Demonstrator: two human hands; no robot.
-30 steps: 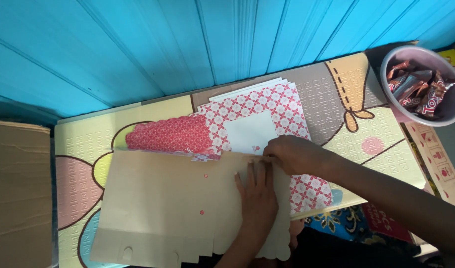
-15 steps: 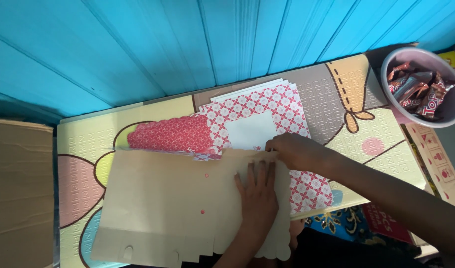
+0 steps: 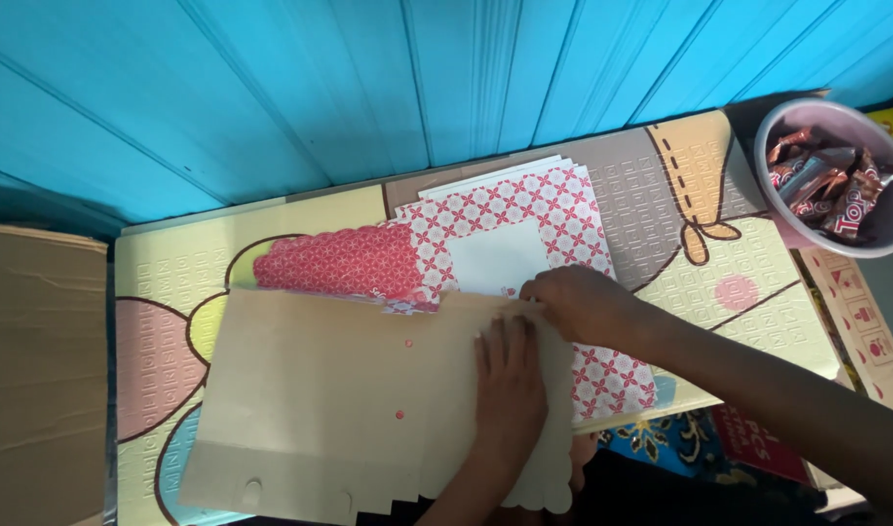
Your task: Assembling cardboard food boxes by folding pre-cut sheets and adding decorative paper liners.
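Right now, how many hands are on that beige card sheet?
2. The left hand lies flat on the beige card sheet near its right end; the right hand pinches its top right edge. None seem hidden.

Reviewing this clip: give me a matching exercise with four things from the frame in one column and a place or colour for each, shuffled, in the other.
Things:
1. left hand
2. right hand
3. bowl of wrapped sweets
4. wall

Places or colours:
A. blue planks
B. far right, beside the foam mat
C. flat on the tan card sheet
D. at the card's top edge, over the red patterned paper

Pairs: 1-C, 2-D, 3-B, 4-A
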